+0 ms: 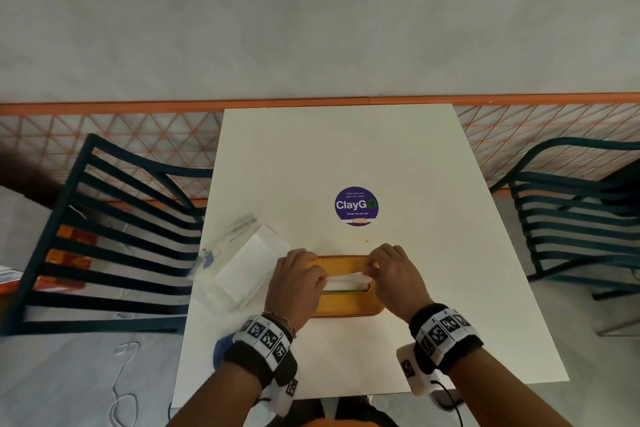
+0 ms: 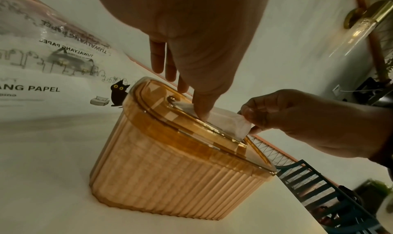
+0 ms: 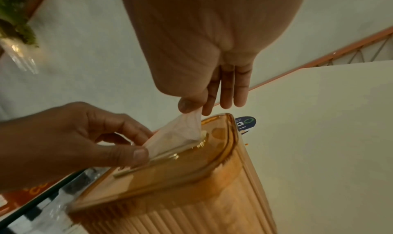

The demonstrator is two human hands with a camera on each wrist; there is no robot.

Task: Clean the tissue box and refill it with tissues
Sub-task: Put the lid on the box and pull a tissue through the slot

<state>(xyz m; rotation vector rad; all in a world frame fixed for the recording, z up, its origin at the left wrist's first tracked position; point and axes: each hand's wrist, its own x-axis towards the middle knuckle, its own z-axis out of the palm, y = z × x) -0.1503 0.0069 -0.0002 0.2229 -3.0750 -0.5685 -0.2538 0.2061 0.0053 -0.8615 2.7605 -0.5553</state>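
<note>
A white table (image 1: 398, 156) fills the middle of the head view, with a dark slatted chair (image 1: 114, 229) at either side. On its left part lies a clear plastic tissue pack (image 1: 242, 263); the left wrist view reads "TUWALYANG PAPEL" on the wrapper, above a small drawn black cat and a drawn tissue box, while the finer print below is too blurred to read. The amber ribbed tissue box (image 1: 346, 305) stands upright near the table's front edge, just right of the pack, its lid on and both hands over it. A round purple sticker (image 1: 356, 206) further back reads "ClayGO" and "Clean as you go"; its top line is too small to make out. A white tissue (image 2: 229, 123) rises from the lid's slot. The left hand (image 1: 298, 284) pinches the sheet's left end between thumb and forefinger; the right hand (image 1: 394, 274) pinches the right end likewise, its other fingers straight. A blue cloth (image 1: 221, 350) is mostly hidden behind the left wrist. A tiny orange speck (image 1: 367, 241) lies just beyond the box.
</note>
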